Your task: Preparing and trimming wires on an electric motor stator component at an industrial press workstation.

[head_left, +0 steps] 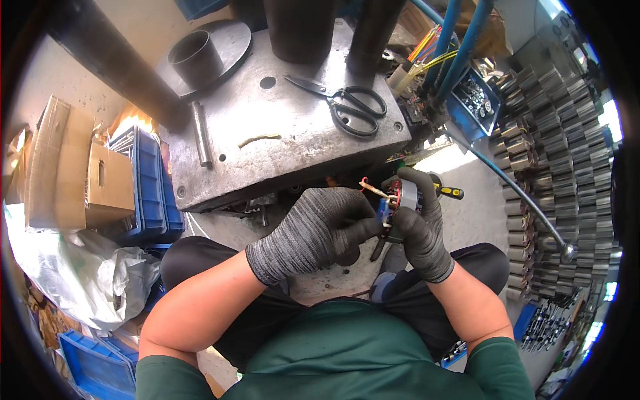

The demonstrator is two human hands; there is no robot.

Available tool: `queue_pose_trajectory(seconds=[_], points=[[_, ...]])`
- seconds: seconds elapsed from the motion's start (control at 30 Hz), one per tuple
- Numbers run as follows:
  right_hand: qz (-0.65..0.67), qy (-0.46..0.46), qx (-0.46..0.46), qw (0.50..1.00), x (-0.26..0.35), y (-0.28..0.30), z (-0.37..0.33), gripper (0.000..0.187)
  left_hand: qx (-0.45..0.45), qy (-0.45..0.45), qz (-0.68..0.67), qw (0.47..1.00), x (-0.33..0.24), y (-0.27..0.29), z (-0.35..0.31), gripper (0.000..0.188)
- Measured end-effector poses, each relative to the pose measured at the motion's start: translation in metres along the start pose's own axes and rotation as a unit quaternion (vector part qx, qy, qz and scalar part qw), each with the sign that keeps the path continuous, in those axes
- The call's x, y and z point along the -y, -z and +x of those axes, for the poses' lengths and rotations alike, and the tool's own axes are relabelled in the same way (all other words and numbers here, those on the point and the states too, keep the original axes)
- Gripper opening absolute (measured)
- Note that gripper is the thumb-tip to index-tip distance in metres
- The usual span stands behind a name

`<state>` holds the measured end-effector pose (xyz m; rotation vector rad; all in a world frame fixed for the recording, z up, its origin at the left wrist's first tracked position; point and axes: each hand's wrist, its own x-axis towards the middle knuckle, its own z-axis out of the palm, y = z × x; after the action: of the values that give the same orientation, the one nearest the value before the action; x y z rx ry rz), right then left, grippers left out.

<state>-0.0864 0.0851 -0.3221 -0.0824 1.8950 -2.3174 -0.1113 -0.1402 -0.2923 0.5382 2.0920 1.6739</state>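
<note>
In front of the press bed, my right hand (422,227), in a grey knit glove, is wrapped round a small motor stator (408,195) with a grey laminated core and reddish windings. My left hand (327,230), gloved alike, has its fingers curled closed against the stator's near side. A blue part (383,210) shows beside its fingertips; what they pinch is hidden. A pale sleeved lead (375,189) with a red end sticks up from the stator. Just past my right fingers shows a yellow and black handle (451,192); whether that hand touches it I cannot tell.
Black-handled scissors (353,110), a metal rod (201,135) and a short piece of sleeving (259,139) lie on the steel press bed (300,150). Blue crates (148,180) and cardboard boxes (110,180) stand left. Stacked metal cores (567,167) line the right, near a blue bin (473,103).
</note>
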Motion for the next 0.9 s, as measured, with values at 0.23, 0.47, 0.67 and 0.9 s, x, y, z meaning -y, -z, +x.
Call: queue_pose_trajectory(seconds=[0.23, 0.47, 0.67, 0.9], points=[[0.012, -0.120, 0.003, 0.993, 0.004, -0.004, 0.001, 0.078, -0.053, -0.227, 0.293, 0.927, 0.014, -0.008, 0.010, 0.030], [0.012, -0.159, 0.008, 0.987, 0.010, -0.007, -0.008, 0.080, 0.010, -0.253, 0.326, 0.911, 0.006, -0.005, 0.005, 0.028], [-0.052, -0.059, 0.055, 0.995, 0.025, -0.001, -0.019, 0.079, 0.021, -0.255, 0.241, 0.936, 0.003, -0.004, -0.009, 0.022], [-0.073, 0.015, 0.031, 0.997, 0.027, 0.014, -0.020, 0.079, 0.060, -0.128, 0.067, 0.988, 0.002, 0.000, -0.021, 0.022]])
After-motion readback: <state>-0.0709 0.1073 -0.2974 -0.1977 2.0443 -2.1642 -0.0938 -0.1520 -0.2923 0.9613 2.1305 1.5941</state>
